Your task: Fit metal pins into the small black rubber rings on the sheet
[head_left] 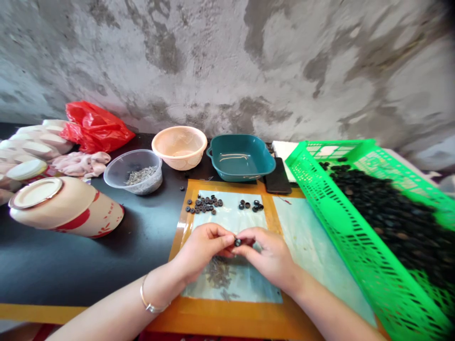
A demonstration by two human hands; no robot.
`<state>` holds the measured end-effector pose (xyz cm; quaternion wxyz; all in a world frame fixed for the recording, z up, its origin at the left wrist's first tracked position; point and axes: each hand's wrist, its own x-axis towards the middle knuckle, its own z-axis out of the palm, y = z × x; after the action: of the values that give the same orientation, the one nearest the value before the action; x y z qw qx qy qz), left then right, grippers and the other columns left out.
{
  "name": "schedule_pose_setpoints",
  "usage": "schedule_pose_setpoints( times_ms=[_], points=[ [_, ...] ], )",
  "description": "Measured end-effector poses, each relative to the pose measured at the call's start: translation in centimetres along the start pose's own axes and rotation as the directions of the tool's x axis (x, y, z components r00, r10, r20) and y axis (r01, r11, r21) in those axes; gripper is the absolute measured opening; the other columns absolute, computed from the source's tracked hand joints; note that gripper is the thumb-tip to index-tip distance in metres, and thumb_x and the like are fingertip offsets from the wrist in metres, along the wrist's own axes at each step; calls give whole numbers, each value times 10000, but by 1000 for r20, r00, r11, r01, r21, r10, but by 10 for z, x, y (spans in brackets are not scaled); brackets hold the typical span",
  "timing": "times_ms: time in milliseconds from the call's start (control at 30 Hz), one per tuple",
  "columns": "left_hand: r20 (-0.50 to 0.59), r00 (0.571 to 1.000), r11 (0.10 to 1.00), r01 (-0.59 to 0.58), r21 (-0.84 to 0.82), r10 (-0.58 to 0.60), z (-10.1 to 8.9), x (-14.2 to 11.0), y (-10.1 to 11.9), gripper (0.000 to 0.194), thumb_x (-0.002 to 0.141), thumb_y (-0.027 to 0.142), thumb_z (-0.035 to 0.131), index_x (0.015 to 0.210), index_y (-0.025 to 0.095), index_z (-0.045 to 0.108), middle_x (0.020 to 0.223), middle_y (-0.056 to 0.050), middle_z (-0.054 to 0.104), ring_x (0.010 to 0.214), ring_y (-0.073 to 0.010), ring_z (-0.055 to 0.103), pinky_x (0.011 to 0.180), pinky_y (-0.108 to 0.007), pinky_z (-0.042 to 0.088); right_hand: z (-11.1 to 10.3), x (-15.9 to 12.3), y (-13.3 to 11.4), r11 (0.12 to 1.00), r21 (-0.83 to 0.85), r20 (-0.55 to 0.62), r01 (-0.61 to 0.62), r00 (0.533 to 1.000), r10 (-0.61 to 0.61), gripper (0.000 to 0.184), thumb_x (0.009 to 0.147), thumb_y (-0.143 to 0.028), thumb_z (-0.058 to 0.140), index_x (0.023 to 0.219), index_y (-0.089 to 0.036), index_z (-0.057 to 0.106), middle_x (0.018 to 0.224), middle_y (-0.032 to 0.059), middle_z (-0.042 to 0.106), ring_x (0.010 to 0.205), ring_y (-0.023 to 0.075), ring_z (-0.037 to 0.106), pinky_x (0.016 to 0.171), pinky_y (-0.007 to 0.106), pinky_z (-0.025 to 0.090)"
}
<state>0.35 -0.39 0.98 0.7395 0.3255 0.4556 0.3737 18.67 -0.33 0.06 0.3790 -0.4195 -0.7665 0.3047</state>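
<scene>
My left hand (202, 248) and my right hand (270, 255) meet over a pale mat (231, 218), fingers pinched together. Between the fingertips sits a small black ring (237, 242), held by both hands. Under my hands lies a heap of small thin metal pieces (218, 274). Farther back on the mat are two clusters of black rings, a larger one (205, 204) to the left and a smaller one (250, 205) to the right. A thin bracelet circles my left wrist.
A tilted green basket (320, 199) full of black rings fills the right. Behind the mat stand a clear bowl of metal pieces (135, 173), a beige bowl (179, 148), a teal dish (241, 157) and a dark phone (277, 182). Stacked paper bowls (67, 208) and a red bag (94, 125) lie left.
</scene>
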Motion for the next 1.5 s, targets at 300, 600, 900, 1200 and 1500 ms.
schedule_pose_setpoints(
  times_ms=[300, 600, 900, 1200, 1500],
  points=[
    [5, 1000, 999, 22, -30, -22, -2, 0, 3, 369, 631, 425, 833, 694, 113, 646, 612, -31, 693, 581, -125, 651, 616, -240, 539, -3, 1, -1, 909, 277, 136, -311, 949, 283, 150, 816, -241, 689, 966, -233, 691, 858, 4, 740, 761, 147, 696, 717, 255, 542],
    [70, 995, 996, 72, -61, -68, 0, -4, 3, 397, 596, 455, 847, 659, 107, 665, 601, -44, 709, 530, -120, 654, 579, -219, 532, -3, 1, 0, 913, 259, 187, -316, 944, 273, 149, 748, -206, 745, 855, -210, 642, 759, -18, 681, 702, 136, 628, 663, 248, 484],
    [93, 994, 993, 60, -106, -50, 1, -5, 5, 376, 559, 419, 874, 639, 115, 667, 590, -38, 719, 522, -119, 655, 574, -211, 527, -7, 2, 0, 974, 196, 221, -113, 973, 69, 301, 840, -198, 685, 1130, -276, 660, 872, -3, 688, 798, 148, 642, 761, 263, 487],
    [94, 995, 992, 54, -113, -44, 1, -4, 3, 397, 538, 423, 884, 676, 107, 686, 615, -50, 728, 545, -127, 660, 602, -227, 531, -3, 3, 4, 974, 225, 179, 28, 981, -69, 352, 893, -246, 647, 1227, -356, 640, 837, 1, 647, 784, 136, 615, 742, 257, 494],
    [19, 1000, 991, 11, -130, -8, 6, -5, -2, 408, 582, 420, 862, 711, 110, 629, 597, -33, 704, 561, -140, 666, 625, -269, 557, 1, 2, 3, 970, 245, 41, 12, 999, -23, 275, 848, -242, 698, 1108, -331, 717, 833, 10, 579, 791, 145, 602, 756, 283, 511]
  ],
)
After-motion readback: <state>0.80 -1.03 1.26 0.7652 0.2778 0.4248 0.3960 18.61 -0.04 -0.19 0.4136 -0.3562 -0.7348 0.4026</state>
